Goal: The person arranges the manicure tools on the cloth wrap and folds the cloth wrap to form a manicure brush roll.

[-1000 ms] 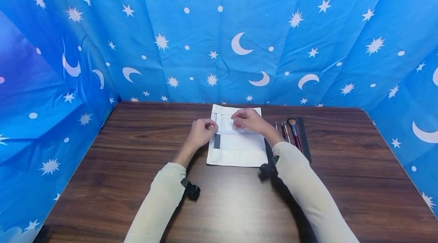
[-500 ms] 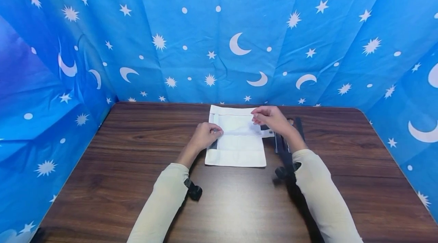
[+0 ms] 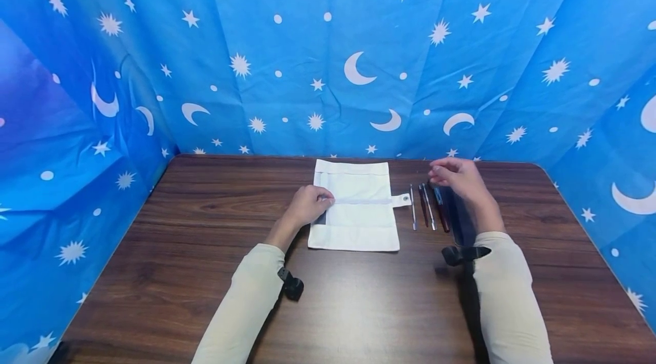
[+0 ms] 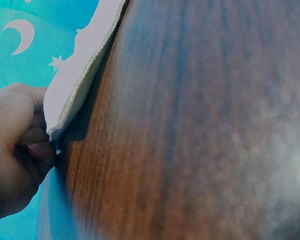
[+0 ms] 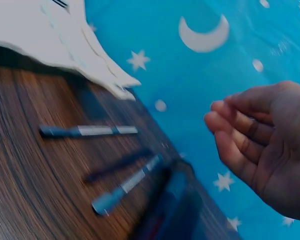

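Note:
A white cloth roll-up case (image 3: 359, 238) with a snap tab (image 3: 401, 200) lies spread flat on the table. My left hand (image 3: 307, 204) grips its left side; in the left wrist view, thumb and fingers of that hand (image 4: 15, 135) pinch the case's edge (image 4: 72, 85). A dark grey strip (image 3: 321, 219) shows beneath these fingers. My right hand (image 3: 458, 175), fingers loosely bent and holding nothing, hovers above the far ends of the tools. Under it lie a brush (image 3: 442, 213), partly covered, and a dark flat strip. Left of those are a slim metal tool (image 3: 414, 210), a dark-red-handled tool (image 3: 423, 207) and another metal tool (image 3: 430, 210).
The brown wood-grain table (image 3: 230, 199) carries everything. A blue cloth with stars and moons (image 3: 287, 39) hangs along the back and both sides. Black wrist cameras, such as the left one (image 3: 292, 285), sit under the sleeves.
My right hand has moved right, from over the case to above the tools. The left hand has shifted slightly right onto the case's edge, covering more of the grey strip.

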`<state>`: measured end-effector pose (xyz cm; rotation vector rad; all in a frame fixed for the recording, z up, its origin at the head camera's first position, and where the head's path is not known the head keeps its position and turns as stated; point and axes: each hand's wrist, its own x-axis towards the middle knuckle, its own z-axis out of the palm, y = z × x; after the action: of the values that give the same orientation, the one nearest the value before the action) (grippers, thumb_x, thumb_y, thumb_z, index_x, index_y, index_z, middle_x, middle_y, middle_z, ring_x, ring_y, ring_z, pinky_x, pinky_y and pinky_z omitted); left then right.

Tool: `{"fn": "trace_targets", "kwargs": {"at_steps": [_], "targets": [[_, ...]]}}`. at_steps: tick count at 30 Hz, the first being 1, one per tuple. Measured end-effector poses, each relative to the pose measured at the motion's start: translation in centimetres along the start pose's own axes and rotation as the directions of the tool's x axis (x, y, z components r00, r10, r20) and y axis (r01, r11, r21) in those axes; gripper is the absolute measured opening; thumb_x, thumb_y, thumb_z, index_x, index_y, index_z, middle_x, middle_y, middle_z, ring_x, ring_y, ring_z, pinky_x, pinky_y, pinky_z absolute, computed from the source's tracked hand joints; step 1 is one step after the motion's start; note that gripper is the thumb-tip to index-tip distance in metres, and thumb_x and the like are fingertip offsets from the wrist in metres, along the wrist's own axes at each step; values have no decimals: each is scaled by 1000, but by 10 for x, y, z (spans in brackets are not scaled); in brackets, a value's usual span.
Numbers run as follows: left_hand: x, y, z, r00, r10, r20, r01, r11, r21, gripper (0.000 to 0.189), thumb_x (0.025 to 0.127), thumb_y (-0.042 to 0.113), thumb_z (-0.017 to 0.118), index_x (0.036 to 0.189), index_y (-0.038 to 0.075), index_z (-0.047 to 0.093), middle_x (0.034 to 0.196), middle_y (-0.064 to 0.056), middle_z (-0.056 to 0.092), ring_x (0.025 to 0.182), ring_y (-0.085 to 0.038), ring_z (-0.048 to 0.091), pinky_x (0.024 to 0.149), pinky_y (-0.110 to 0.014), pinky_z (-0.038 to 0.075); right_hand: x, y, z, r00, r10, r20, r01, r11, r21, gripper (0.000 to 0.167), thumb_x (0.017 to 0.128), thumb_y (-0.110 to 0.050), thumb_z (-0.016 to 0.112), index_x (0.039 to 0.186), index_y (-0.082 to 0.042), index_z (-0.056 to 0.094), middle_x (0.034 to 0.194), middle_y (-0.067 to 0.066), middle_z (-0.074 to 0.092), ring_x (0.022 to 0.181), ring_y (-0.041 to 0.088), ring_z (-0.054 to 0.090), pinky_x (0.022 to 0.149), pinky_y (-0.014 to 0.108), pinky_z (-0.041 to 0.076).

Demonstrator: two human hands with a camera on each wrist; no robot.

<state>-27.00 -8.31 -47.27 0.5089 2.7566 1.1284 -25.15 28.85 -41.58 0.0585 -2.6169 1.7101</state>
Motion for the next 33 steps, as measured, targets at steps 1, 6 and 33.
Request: {"fn": "trace_targets", "kwargs": {"at_steps": [1, 6, 33], "targets": [[0, 0, 0, 1000, -1, 0, 1, 1000, -2, 16, 102, 13, 70, 109, 3, 80, 69, 2, 54, 64, -14, 48, 68, -31, 42, -2, 3, -4, 1000, 8, -13, -9, 1000, -13, 36, 111, -10, 53, 130, 20, 57, 106, 23, 72, 82, 0, 69, 77, 19, 56], [1, 0, 2, 1000, -8, -11, 8, 1000, -8, 13, 101, 12, 71, 105, 3, 80, 68, 2, 54, 64, -14, 47, 66, -31, 41, -10, 16, -19, 998, 34, -58, -43, 983, -176, 31, 108, -5, 55, 124, 21, 61, 106, 31, 72, 74, 0, 68, 69, 18, 55], [-1, -2, 4, 999, -25, -34, 24, 999, -44, 12, 101, 11, 70, 103, 5, 80, 64, 3, 51, 61, -14, 45, 64, -31, 40, -49, 22, -14, 909, 405, -100, -404, 796, -451, 35, 101, -30, 71, 90, 4, 71, 81, 12, 64, 80, 31, 60, 70, 43, 50]]}}
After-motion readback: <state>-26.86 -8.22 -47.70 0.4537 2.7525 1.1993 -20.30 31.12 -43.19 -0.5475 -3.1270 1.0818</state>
